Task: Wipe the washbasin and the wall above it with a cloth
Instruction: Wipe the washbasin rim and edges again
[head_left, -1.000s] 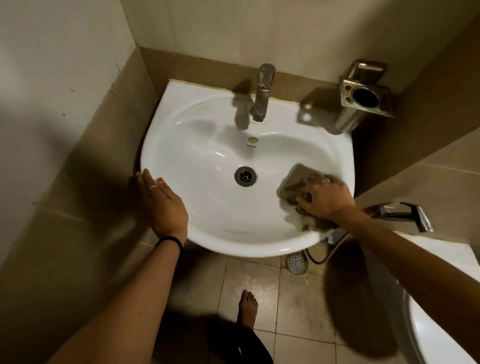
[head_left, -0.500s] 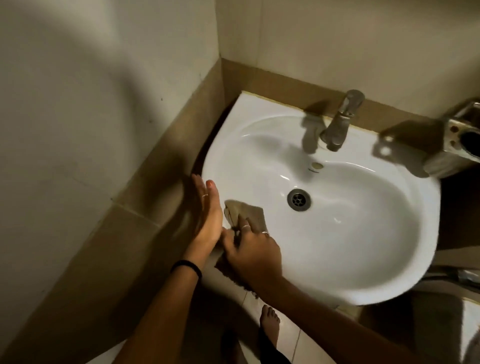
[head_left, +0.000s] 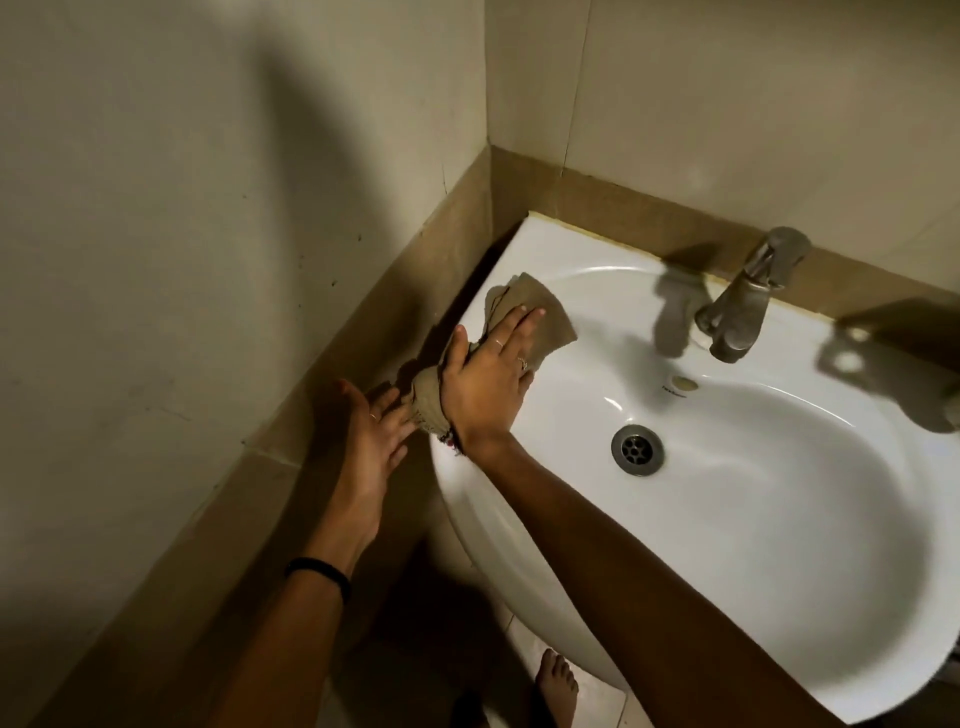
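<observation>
The thin, limp, tan-brown cloth (head_left: 530, 317) lay draped over the left rim of the white ceramic washbasin (head_left: 753, 519), part of it spread flat on the rim and its bunched, frayed tail hanging off the outer edge towards the side wall. It looked light and soft, with no stiffness of its own, so it would likely slide easily on the glazed surface and take whatever shape was pressed into it. A flat palm on its middle seemed the better hold for wiping; pinching a corner would only let the rest trail.

The right hand (head_left: 488, 374) pressed down on the cloth with fingers extended and together, palm flat, not closed around it. The left hand (head_left: 371, 431) sat just outside the washbasin's left rim, fingers open, touching or nearly touching the hanging tail of the cloth; whether it gripped anything could not be told.

Inside the washbasin, the round metal drain (head_left: 637, 450) lay right of the cloth. The brushed-metal tap (head_left: 748, 296) stood at the back rim, well apart from the cloth. The beige tiled wall (head_left: 727, 104) rose behind the washbasin and appeared not yet reached.
</observation>
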